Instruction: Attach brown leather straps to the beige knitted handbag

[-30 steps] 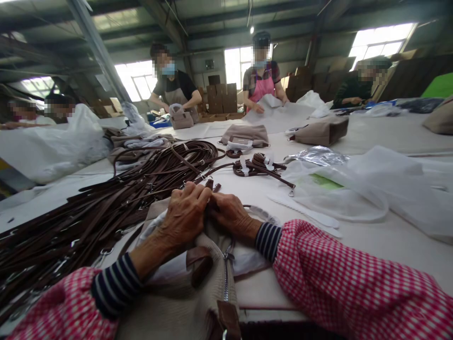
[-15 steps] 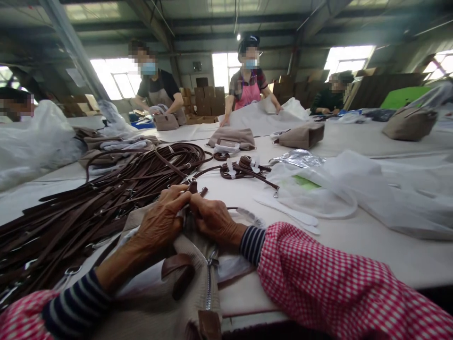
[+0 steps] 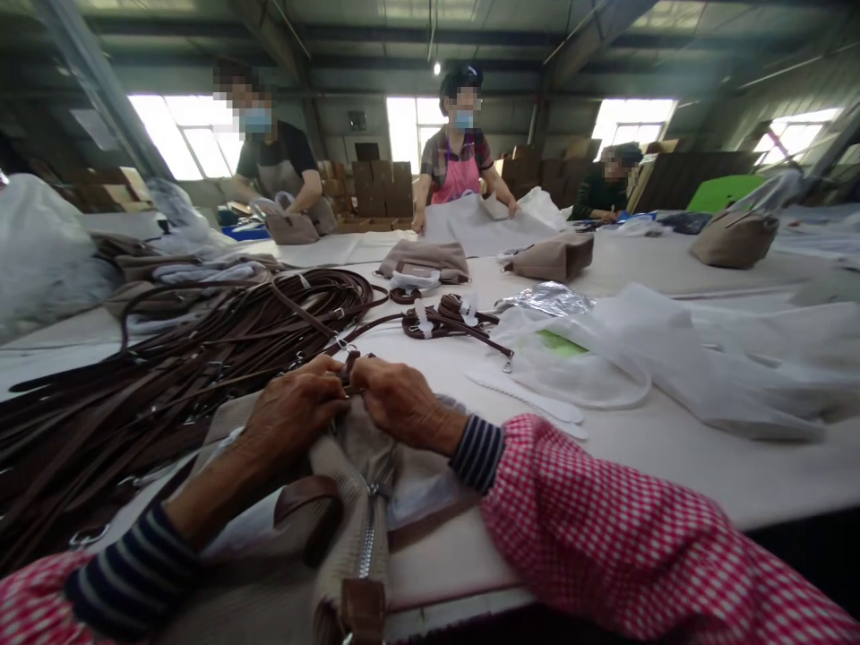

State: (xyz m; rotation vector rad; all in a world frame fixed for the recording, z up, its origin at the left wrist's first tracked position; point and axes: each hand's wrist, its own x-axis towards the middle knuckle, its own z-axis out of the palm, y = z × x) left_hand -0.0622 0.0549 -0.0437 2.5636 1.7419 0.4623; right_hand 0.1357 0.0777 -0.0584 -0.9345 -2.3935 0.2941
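A beige corduroy handbag (image 3: 349, 466) lies before me at the table's near edge, its silver zipper (image 3: 366, 537) running toward me. A brown handle loops over its side. At the bag's far end my left hand (image 3: 288, 408) is closed, fingertips at a dark brown strap end (image 3: 350, 360) with metal hardware. Close beside it, my right hand (image 3: 399, 403) is closed too, thumb and fingers pinching at that strap end and the bag's corner. The fingers hide the exact joint between strap and bag.
A heap of brown straps (image 3: 202, 376) covers the left side. Bundled straps (image 3: 447, 315), white strips (image 3: 528, 394) and clear plastic bags (image 3: 726, 358) lie ahead and right. More beige bags (image 3: 423, 260) stand farther back. Several co-workers work across the table (image 3: 658, 475).
The whole view has shifted slightly, so things appear farther left. Both hands stay closed together at the bag's far end, with small finger movements; the strap end between them shows less.
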